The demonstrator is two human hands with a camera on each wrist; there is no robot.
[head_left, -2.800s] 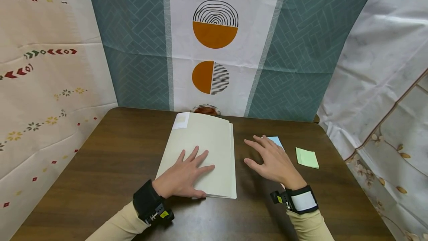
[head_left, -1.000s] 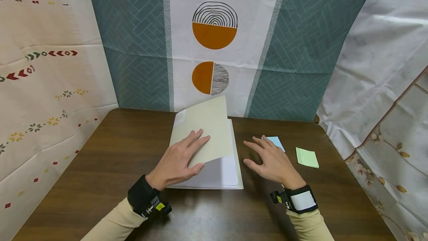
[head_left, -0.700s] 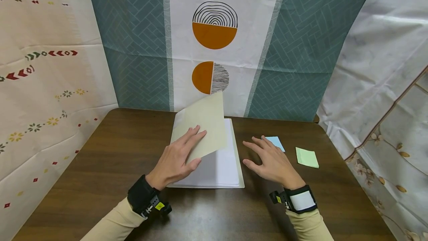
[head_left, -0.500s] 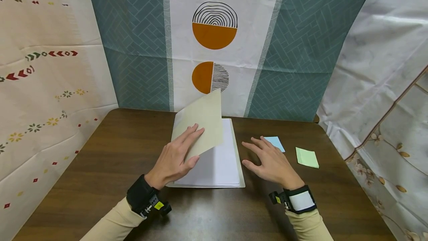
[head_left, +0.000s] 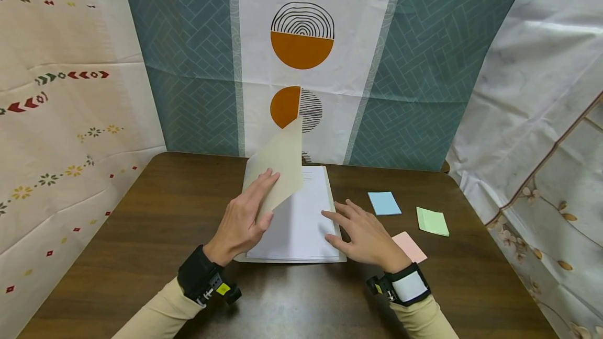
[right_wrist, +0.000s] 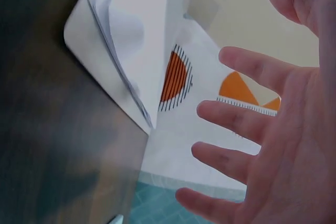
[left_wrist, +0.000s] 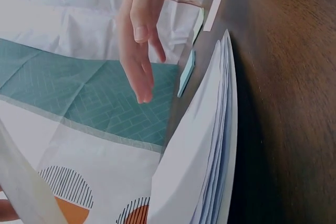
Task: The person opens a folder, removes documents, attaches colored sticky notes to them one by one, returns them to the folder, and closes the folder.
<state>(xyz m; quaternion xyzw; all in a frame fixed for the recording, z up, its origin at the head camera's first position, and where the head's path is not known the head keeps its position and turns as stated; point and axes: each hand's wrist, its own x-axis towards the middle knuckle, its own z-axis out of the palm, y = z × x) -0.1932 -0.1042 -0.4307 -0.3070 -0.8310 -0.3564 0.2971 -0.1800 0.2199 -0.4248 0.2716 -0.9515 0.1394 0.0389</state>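
A cream folder [head_left: 343, 255] with white sheets [head_left: 297, 234] in it lies on the brown table, its front cover [head_left: 285, 164] raised on a slant. My left hand [head_left: 242, 218] holds this cover near its lower edge, fingers along the outer face and thumb at the inner side. Over the right edge of the sheets hovers my right hand [head_left: 365, 234], fingers spread, nothing held. In the right wrist view that palm [right_wrist: 286, 145] faces the folder. Sticky notes lie to the right: a blue pad [head_left: 384, 203], a green pad [head_left: 432, 222] and a pink pad [head_left: 409, 247], partly behind the right hand.
A patterned cloth [head_left: 198, 67] hangs behind the table's far edge. Floral cloths hang at the left [head_left: 70, 119] and right [head_left: 542, 171]. Wristbands with small cameras sit on both wrists. Brown tabletop [head_left: 141, 239] stretches left of the folder.
The folder, closed at first under my flat left hand, has its cover lifted and swung leftward, baring the sheets. My right hand has moved left toward them, uncovering the blue and pink pads.
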